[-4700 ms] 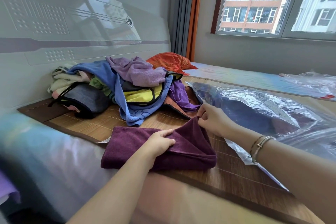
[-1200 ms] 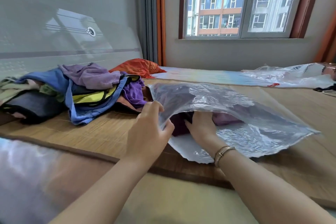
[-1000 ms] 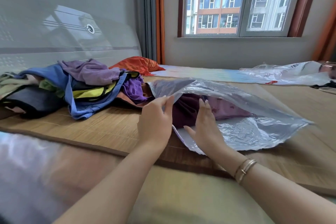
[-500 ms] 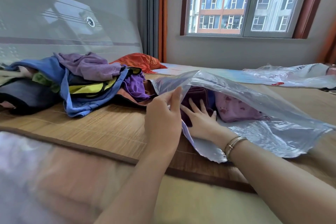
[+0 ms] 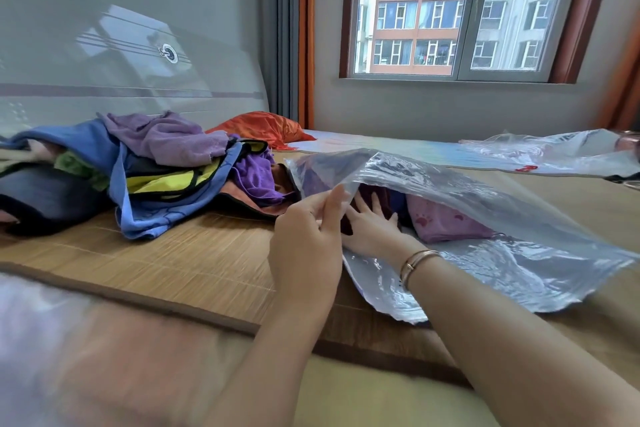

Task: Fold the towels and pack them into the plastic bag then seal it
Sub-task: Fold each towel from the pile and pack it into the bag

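A large clear plastic bag [image 5: 485, 191] lies on the bamboo mat [image 5: 194, 253], its mouth facing me. My left hand [image 5: 308, 239] pinches the bag's upper edge and lifts it. With straight, spread fingers, my right hand [image 5: 372, 227] reaches into the mouth and presses on the folded dark purple towel [image 5: 375, 192]. A pink towel with paw prints [image 5: 446, 224] lies deeper in the bag. A pile of unfolded towels [image 5: 156, 170], blue, lilac, yellow and purple, sits on the mat to the left.
An orange pillow [image 5: 259, 126] lies behind the pile by the headboard [image 5: 121, 45]. A second plastic bag [image 5: 554, 152] is spread at the far right of the bed. A window [image 5: 450, 10] is on the far wall.
Earlier I was folding the dark purple towel on the mat; it is now in the bag. Over the last second my right hand has slid deeper into the mouth while my left keeps the edge lifted.
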